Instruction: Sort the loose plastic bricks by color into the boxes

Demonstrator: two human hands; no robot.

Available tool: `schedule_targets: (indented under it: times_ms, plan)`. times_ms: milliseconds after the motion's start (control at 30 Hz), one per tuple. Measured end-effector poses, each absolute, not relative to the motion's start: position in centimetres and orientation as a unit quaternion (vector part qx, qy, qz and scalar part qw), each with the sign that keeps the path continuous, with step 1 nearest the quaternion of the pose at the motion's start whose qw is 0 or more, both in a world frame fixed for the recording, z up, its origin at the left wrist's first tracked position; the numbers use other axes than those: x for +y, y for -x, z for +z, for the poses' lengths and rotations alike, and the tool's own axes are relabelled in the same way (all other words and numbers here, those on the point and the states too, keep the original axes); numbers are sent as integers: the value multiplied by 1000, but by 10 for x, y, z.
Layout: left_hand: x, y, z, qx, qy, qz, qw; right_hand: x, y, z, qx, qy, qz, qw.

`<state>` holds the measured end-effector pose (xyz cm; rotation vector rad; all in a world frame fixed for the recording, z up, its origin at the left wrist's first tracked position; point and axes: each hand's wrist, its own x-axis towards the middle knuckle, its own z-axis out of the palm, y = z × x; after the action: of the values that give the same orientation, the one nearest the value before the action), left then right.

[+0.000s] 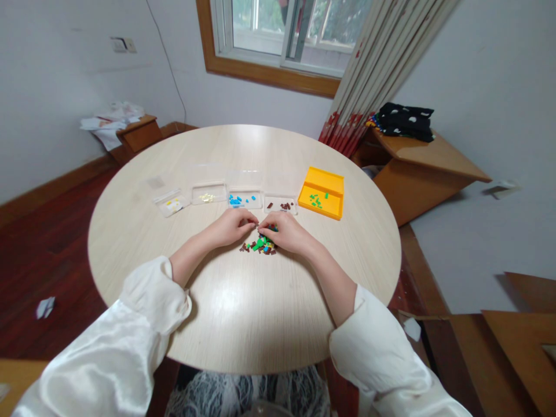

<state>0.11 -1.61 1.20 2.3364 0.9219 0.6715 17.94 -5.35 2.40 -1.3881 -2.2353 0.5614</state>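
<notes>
My left hand (237,225) and my right hand (284,231) meet almost fingertip to fingertip above the table's middle. Each has thumb and fingers pinched together; whatever they hold is too small to make out. Right below them lies a heap of small building bricks (260,244), mixed green, brown, yellow and blue, partly hidden by my right hand. Just beyond the hands stands an open clear box (295,209) with brown bricks (285,206). Beside it, another clear box (259,205) has blue bricks (236,200) in it.
Farther left are a clear box (194,200) of cream bricks (206,198) and a clear bag or case (166,214) with yellow pieces (174,204). To the right sits an open yellow box (334,205) with green bricks (316,201). The round table (243,313) has a curved edge.
</notes>
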Motion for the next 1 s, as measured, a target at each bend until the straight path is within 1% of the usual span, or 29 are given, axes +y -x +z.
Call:
schedule_targets:
  times_ms: [100, 267, 533, 633, 833, 1000]
  plan:
    - [-16, -1, 14, 348, -863, 256, 262, -54, -179, 24, -808, 495, 221, 230]
    - [-15, -1, 17, 372, -853, 252, 264, -55, -178, 24, -801, 509, 238, 206]
    - [-15, -1, 16, 398, -838, 252, 275, -56, -176, 27, -802, 521, 212, 203]
    - [-15, -1, 16, 404, -836, 257, 269, -56, -176, 27, -784, 531, 213, 239]
    - [-16, 0, 17, 408, -831, 265, 268, -49, -181, 22, -724, 530, 252, 362]
    - [-17, -1, 19, 413, -824, 273, 276, -36, -194, 15, -666, 572, 194, 438]
